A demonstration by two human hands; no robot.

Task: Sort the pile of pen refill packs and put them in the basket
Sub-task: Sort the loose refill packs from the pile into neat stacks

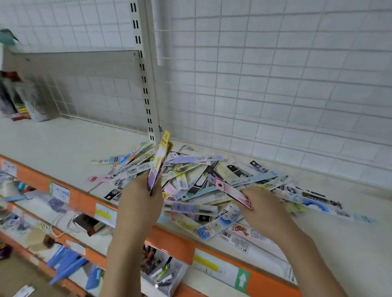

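A: Entry, head view. Left hand [140,202] grips a small sheaf of packs [159,163], fingers curled round its lower end, sheaf standing nearly upright above the fist. Right hand [264,209] pinches one pink pack [234,192] by its near end; the pack slants up and left from the fingers.

B: Where is the rest relative to those grips?

A: The pile of pen refill packs [205,181] lies directly under and beyond both hands, spreading right past the right hand's grip. Both hands are over it. No basket is in view, so I cannot tell where the packs must go.

B: Risks?

A: My judgement: the sheaf is held only at its base. If more packs are added, the glossy sleeves may fan out and slip back into the pile, undoing the sort. The pink pack's free end sits close to neighbouring packs; pulling it sideways could drag them along.

B: Edges?

A: Just nearer than the grips runs the orange shelf edge [172,241]. Several packs, such as the blue-printed one [218,224] below the right hand, lie close to it. A sweep toward the body could push them onto the lower shelves [70,223].

B: Open room?

A: Left of the left hand's grip the shelf surface [55,141] is bare, good for laying sorted groups. Beyond the pile, the wire grid back panel [277,77] and slotted upright [146,83] close off the far side.
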